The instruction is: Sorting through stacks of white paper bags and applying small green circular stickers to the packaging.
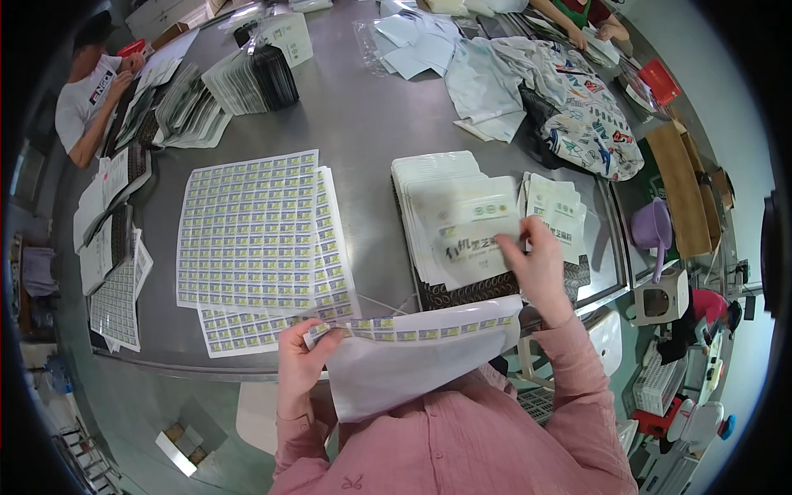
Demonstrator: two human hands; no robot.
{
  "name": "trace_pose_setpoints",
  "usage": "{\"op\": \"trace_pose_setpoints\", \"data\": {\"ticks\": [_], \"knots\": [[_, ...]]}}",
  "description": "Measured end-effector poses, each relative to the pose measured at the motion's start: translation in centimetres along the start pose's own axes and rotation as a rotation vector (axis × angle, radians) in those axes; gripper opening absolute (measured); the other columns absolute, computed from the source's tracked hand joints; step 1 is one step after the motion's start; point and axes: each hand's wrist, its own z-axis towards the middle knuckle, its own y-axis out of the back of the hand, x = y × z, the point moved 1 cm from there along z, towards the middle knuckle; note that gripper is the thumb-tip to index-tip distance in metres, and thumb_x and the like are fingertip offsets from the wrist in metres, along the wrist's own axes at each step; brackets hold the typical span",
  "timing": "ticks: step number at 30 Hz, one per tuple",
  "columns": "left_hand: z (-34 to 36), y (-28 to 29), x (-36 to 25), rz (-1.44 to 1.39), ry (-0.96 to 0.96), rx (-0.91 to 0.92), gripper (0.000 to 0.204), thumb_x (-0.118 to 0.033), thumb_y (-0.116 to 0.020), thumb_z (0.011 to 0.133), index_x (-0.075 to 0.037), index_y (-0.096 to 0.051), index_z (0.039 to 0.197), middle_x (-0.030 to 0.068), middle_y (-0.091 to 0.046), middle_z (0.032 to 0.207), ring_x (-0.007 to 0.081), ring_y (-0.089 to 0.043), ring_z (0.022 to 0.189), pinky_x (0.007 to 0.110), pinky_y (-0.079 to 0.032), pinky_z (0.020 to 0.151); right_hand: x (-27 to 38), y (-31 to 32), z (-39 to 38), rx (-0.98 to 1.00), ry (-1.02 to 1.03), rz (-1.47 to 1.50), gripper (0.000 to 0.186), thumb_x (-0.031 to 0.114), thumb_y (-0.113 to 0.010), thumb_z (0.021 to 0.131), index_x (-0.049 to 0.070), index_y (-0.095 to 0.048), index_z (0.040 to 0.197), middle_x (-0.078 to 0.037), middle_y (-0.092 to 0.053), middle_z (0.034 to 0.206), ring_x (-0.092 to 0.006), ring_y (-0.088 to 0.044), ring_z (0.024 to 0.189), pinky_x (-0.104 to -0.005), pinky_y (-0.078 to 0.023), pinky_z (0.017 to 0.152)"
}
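Note:
My left hand pinches the left end of a white label sheet, its thumb on top. Two rows of small yellow-and-blue labels run along that sheet's upper edge; the rest is bare backing, drooping over the table's front edge. With bent fingers, my right hand grips the right side of a white printed pouch, slightly blurred, on top of a fanned stack of pouches. A small yellowish label shows near the pouch's left side. Beneath the stack lies a dark patterned tray.
Full label sheets lie left of centre. A second pouch pile sits to the right. Farther off are upright dark pouches, a patterned cloth and a purple dipper. Co-workers sit around the metal table.

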Motion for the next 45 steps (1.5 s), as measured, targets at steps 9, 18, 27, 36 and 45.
{"op": "trace_pose_setpoints", "data": {"ticks": [9, 18, 27, 36, 45], "knots": [[0.3, -0.8, -1.3, 0.068, 0.047, -0.013, 0.015, 0.004, -0.072, 0.091, 0.004, -0.075, 0.106, 0.0027, -0.075, 0.095, 0.0051, -0.065, 0.083, 0.021, -0.053, 0.07, -1.6, 5.9, -0.8, -0.377, 0.392, -0.601, 0.052, 0.019, -0.078, 0.086, -0.003, -0.062, 0.129, -0.024, -0.063, 0.131, -0.0403, -0.061, 0.115, -0.0466, -0.051, 0.092], [0.2, -0.4, -1.4, 0.031, 0.057, 0.071, 0.018, 0.004, -0.069, 0.094, 0.004, -0.075, 0.11, 0.0021, -0.075, 0.099, 0.0047, -0.065, 0.087, 0.021, -0.054, 0.074, 11.6, -3.8, -8.1, 0.119, 0.758, 0.134, 0.032, 0.014, -0.083, 0.076, 0.005, -0.071, 0.104, -0.012, -0.066, 0.125, -0.0335, -0.062, 0.116, -0.0451, -0.05, 0.096], [0.4, -0.3, -0.8, 0.009, 0.096, 0.057, 0.019, 0.004, -0.071, 0.092, 0.005, -0.074, 0.111, 0.004, -0.075, 0.1, 0.0062, -0.066, 0.088, 0.022, -0.054, 0.074, 11.3, -3.2, -7.0, 0.057, 0.856, 0.287, 0.019, 0.005, -0.079, 0.08, 0.006, -0.071, 0.097, -0.009, -0.071, 0.109, -0.0274, -0.069, 0.1, -0.0371, -0.055, 0.082], [0.2, -0.5, -0.9, 0.036, 0.058, -0.005, 0.015, 0.002, -0.074, 0.09, 0.005, -0.074, 0.104, 0.0046, -0.075, 0.092, 0.0066, -0.067, 0.079, 0.022, -0.056, 0.065, 7.3, -0.9, 6.6, 0.735, -0.005, 0.489, 0.014, 0.009, -0.068, 0.095, -0.004, -0.068, 0.091, -0.008, -0.073, 0.079, -0.0122, -0.072, 0.071, -0.0259, -0.059, 0.066], [0.1, -0.2, -1.0, 0.032, 0.079, 0.011, 0.013, 0.001, -0.075, 0.09, 0.004, -0.075, 0.103, 0.0039, -0.075, 0.09, 0.0063, -0.067, 0.077, 0.021, -0.054, 0.063, 7.3, -3.0, 8.0, 0.801, -0.011, 0.411, 0.017, 0.012, -0.071, 0.092, -0.004, -0.07, 0.089, -0.008, -0.073, 0.079, -0.0128, -0.073, 0.069, -0.0245, -0.059, 0.062]]}}
